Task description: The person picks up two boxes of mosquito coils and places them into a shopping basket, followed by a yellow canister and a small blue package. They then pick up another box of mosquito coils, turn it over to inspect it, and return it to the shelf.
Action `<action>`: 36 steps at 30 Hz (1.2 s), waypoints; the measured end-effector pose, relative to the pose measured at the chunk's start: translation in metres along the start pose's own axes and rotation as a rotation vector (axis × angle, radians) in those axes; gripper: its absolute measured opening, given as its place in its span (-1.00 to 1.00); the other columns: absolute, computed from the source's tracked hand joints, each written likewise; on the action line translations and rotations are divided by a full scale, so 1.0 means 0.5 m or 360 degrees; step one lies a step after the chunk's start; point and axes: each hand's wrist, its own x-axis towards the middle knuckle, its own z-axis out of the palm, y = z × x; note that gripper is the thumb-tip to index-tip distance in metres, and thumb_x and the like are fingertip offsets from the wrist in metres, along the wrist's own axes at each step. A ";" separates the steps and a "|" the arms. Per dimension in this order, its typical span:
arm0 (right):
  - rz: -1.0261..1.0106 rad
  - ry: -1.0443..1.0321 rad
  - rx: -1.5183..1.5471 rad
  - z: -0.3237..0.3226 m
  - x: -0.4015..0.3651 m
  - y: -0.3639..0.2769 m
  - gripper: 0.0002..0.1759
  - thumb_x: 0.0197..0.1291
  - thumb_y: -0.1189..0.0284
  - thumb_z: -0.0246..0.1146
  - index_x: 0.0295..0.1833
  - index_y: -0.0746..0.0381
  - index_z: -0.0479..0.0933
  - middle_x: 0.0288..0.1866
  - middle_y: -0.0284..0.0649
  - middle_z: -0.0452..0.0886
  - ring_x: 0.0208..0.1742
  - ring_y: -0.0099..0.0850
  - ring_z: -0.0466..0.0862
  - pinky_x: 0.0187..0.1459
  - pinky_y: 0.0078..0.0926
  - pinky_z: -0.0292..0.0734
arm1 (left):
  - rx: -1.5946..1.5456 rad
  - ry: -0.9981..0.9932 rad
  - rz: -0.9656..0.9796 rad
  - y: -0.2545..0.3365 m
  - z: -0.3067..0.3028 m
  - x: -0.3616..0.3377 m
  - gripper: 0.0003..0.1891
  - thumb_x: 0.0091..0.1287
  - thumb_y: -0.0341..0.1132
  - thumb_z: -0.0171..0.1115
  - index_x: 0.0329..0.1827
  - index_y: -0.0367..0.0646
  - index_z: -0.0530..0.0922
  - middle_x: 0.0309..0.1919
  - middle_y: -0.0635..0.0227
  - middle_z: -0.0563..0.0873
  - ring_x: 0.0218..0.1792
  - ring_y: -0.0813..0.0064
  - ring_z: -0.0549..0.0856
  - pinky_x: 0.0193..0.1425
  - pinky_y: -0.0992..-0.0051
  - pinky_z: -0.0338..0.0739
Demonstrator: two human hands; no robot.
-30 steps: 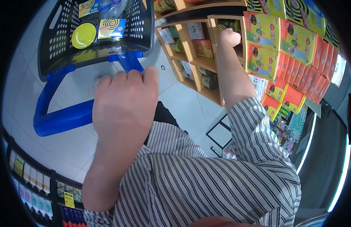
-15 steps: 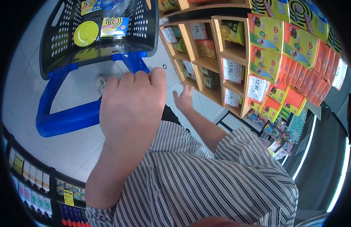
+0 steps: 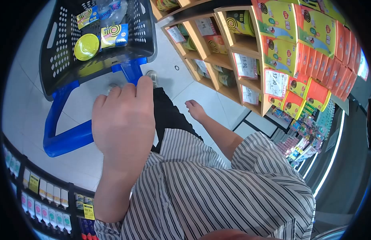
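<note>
My left hand (image 3: 123,120) is wrapped over the blue handle (image 3: 69,143) of a shopping cart, its knuckles toward the cart's dark basket (image 3: 67,66). Inside the basket lie a round yellow-green tin (image 3: 86,47), a yellow-and-blue box with a coil pattern (image 3: 114,36), a similar box (image 3: 87,17) and a clear plastic-wrapped pack (image 3: 113,12). My right hand (image 3: 196,111) hangs by my side, fingers loosely bent and apart, holding nothing. It is nearest to the lower wooden shelves, without touching them.
Wooden cubby shelves (image 3: 217,60) with price tags and coil tins stand on the right. Beside them are stacked yellow and orange boxes (image 3: 279,54). A shelf of tubes and cartons (image 3: 49,196) runs along the lower left. Pale floor tiles (image 3: 181,86) show between.
The cart and my left hand have shifted slightly left and down in view. My right hand has swung lower, its fingers more bent. The shelves have shifted in view.
</note>
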 end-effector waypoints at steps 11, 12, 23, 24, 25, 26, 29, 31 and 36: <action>0.0007 -0.0256 0.0011 0.059 -0.047 -0.038 -0.45 0.34 0.05 -0.02 0.12 0.30 0.50 0.04 0.02 0.61 0.13 -0.14 0.57 0.17 -0.34 0.39 | -0.0533 -0.0268 0.0116 -0.044 -0.074 -0.010 -0.54 -0.06 -0.19 0.46 -0.09 -0.13 0.55 -0.42 0.28 0.60 -0.37 0.22 0.58 -0.19 0.30 0.43; 0.0019 -0.0260 0.0038 0.061 -0.038 -0.031 -0.46 0.34 0.05 -0.01 0.12 0.29 0.50 0.04 0.01 0.60 0.13 -0.14 0.57 0.17 -0.33 0.39 | -0.0461 -0.0414 0.0010 -0.060 -0.090 -0.021 -0.44 -0.06 -0.16 0.45 0.04 -0.12 0.55 -0.37 0.27 0.61 -0.33 0.18 0.57 -0.12 0.25 0.42; -0.0009 -0.0272 -0.0156 0.030 -0.021 -0.055 -0.54 0.28 0.08 0.06 0.07 0.20 0.54 -0.01 -0.08 0.63 0.04 -0.21 0.60 0.10 -0.36 0.45 | -0.0343 -0.0505 -0.0096 -0.133 -0.094 -0.033 -0.67 -0.07 -0.16 0.45 -0.53 -0.14 0.46 -0.61 0.27 0.57 -0.57 0.21 0.58 -0.51 0.33 0.38; -0.0027 -0.0261 -0.0148 0.021 -0.026 -0.072 -0.54 0.28 0.08 0.06 0.07 0.20 0.54 -0.01 -0.08 0.63 0.04 -0.21 0.60 0.10 -0.36 0.45 | -0.0347 -0.0472 -0.0091 -0.128 -0.093 -0.032 -0.66 -0.06 -0.15 0.45 -0.53 -0.14 0.45 -0.63 0.28 0.56 -0.57 0.21 0.58 -0.51 0.33 0.38; -0.0010 -0.0262 -0.0071 0.012 -0.031 -0.091 -0.55 0.28 0.09 0.07 0.05 0.20 0.54 -0.03 -0.09 0.63 0.02 -0.22 0.61 0.08 -0.37 0.45 | -0.0352 -0.0437 -0.0088 -0.124 -0.091 -0.031 -0.65 -0.06 -0.14 0.45 -0.54 -0.14 0.44 -0.65 0.28 0.54 -0.57 0.22 0.58 -0.51 0.33 0.38; 0.0006 -0.0265 0.0005 0.005 -0.034 -0.103 -0.56 0.27 0.09 0.07 0.03 0.21 0.55 -0.04 -0.11 0.63 -0.01 -0.23 0.61 0.07 -0.37 0.46 | -0.0345 -0.0388 -0.0076 -0.121 -0.087 -0.029 -0.64 -0.02 -0.10 0.43 -0.55 -0.13 0.42 -0.66 0.29 0.53 -0.57 0.22 0.59 -0.51 0.34 0.39; -0.0112 -0.0211 -0.0071 -0.010 -0.035 -0.131 -0.56 0.28 0.11 0.10 0.05 0.24 0.53 -0.07 -0.18 0.62 -0.09 -0.37 0.62 0.02 -0.41 0.48 | -0.0357 -0.0344 -0.0060 -0.114 -0.078 -0.017 -0.64 0.02 -0.06 0.40 -0.54 -0.12 0.45 -0.65 0.29 0.55 -0.57 0.23 0.60 -0.50 0.32 0.42; -0.0131 -0.0194 -0.0029 -0.019 -0.045 -0.158 -0.56 0.28 0.11 0.11 0.05 0.24 0.53 -0.08 -0.18 0.63 -0.09 -0.37 0.62 0.02 -0.41 0.47 | -0.0352 -0.0312 -0.0067 -0.110 -0.075 -0.010 -0.65 0.05 -0.04 0.38 -0.51 -0.11 0.47 -0.64 0.29 0.56 -0.55 0.24 0.62 -0.49 0.31 0.45; -0.0189 -0.0107 -0.0031 -0.055 -0.052 -0.241 -0.60 0.22 0.12 0.15 -0.02 0.20 0.56 -0.10 -0.09 0.64 -0.03 -0.23 0.62 0.03 -0.38 0.47 | -0.0396 -0.0325 -0.0147 -0.110 -0.081 0.018 -0.64 0.06 0.00 0.37 -0.44 -0.12 0.53 -0.61 0.27 0.61 -0.52 0.25 0.65 -0.47 0.30 0.48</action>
